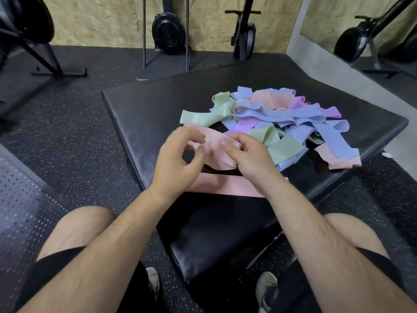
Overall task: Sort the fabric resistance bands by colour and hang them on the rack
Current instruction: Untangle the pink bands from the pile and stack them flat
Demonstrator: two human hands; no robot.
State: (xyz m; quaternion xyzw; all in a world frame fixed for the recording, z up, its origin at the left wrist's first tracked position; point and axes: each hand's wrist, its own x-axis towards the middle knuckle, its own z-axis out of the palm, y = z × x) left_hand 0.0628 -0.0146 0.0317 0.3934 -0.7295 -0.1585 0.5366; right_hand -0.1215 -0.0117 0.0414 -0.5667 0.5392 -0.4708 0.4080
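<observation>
Far left: dark exercise-machine frame [33, 41] on the speckled rubber floor [74, 132], perforated black panel [20, 199] at the bottom-left edge. Back wall is chipboard; a black fan-type machine [168, 32] stands against it between two thin metal uprights.

Centre: black padded mat [146, 105] on the floor, the person seated at its near end with knees either side. No bin, tray or other container in view; the bands lie loose on the mat. A rack can't be made out.

Left hand [178, 159]: fingers curled, thumb and fingertips pinching the left end of a pink band [216, 154], slightly motion-blurred. Right hand [250, 159]: fingers bent, pinching the right end of the same band. The band is bunched between both hands, just above the mat. A second pink band [225, 185] lies flat on the mat just beneath the wrists, partly hidden by them.

Right of the hands: mixed pile of bands [282, 118], tangled and overlapping. Green band [203, 116] at the left edge, blue bands [293, 114] through the middle, purple band [243, 124] under them, pink band at the pile's far right corner [338, 158]. Unsorted.

Far right: grey wall with a mirror [372, 30] reflecting another machine.

No readable brand, label or print on bands, mat or machines.
</observation>
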